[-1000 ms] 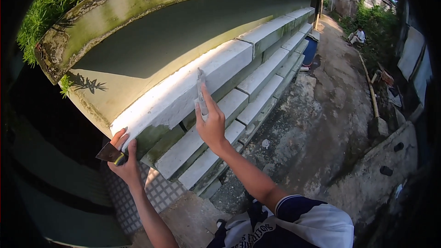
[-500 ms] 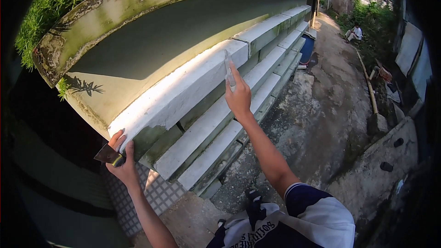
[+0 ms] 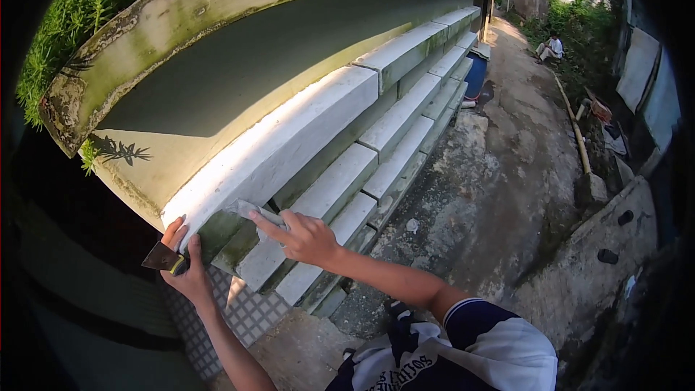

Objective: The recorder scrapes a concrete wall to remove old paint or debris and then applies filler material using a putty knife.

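My right hand (image 3: 310,240) grips a putty knife (image 3: 247,211) smeared with white, its index finger stretched along the tool. The blade lies against the side of the top ledge (image 3: 293,124), where the fresh white coat meets a bare greenish patch (image 3: 219,234). My left hand (image 3: 190,279) is at the ledge's near left end, fingers on the corner. A scraper (image 3: 160,255) with a dark, stained blade and a black-and-yellow handle is held in that same hand, the blade pointing left.
Stepped lower ledges (image 3: 318,199) with white tops run below. A planter rim (image 3: 217,7) with green plants overhangs above. A blue barrel (image 3: 475,76) stands at the far end. A seated person (image 3: 550,49) is farther up the dirt path (image 3: 514,145). A long pole (image 3: 573,127) lies right.
My right hand has swung with the putty knife from the far part of the ledge down toward the near left end. My left hand stays at the corner with the scraper.
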Action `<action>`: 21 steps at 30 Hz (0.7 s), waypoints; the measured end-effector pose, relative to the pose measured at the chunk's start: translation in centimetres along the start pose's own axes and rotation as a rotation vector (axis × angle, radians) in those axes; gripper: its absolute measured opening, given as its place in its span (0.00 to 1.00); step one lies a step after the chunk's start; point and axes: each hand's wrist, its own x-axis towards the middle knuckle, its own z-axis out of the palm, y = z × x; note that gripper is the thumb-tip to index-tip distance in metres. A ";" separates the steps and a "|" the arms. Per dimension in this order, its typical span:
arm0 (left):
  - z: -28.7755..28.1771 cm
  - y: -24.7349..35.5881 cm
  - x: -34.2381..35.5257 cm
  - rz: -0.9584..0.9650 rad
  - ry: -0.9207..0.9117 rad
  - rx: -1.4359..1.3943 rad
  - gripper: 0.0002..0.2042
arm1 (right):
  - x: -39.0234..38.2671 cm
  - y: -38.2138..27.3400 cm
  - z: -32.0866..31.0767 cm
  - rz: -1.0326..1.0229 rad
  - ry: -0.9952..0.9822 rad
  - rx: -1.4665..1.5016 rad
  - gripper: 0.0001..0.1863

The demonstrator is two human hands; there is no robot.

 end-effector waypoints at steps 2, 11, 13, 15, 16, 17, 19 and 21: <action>-0.1 -0.1 0.0 0.022 -0.003 0.014 0.12 | 0.8 5.3 -0.7 -0.016 0.084 -0.098 0.50; 0.7 0.1 0.1 -0.001 0.023 -0.041 0.11 | 4.1 23.0 -6.6 0.673 0.218 -0.123 0.36; 0.8 -0.1 0.1 0.010 0.024 -0.035 0.11 | 3.7 23.1 -5.9 0.753 0.302 0.047 0.32; 0.3 -0.6 0.0 0.020 -0.008 0.029 0.11 | 4.3 19.1 -4.4 0.651 0.325 0.162 0.31; 0.1 -0.2 -0.1 0.024 -0.006 0.043 0.11 | 4.3 16.4 -3.9 0.558 0.350 0.280 0.30; 0.0 -0.1 0.0 0.014 0.003 0.033 0.11 | 4.2 13.6 -3.1 0.467 0.310 0.287 0.34; -0.2 -0.1 -0.2 -0.001 0.006 0.025 0.11 | 3.3 6.9 -2.4 0.331 0.164 0.287 0.42; -0.1 0.2 -0.2 -0.037 0.030 -0.026 0.11 | 1.4 1.2 -1.2 0.190 0.023 0.268 0.47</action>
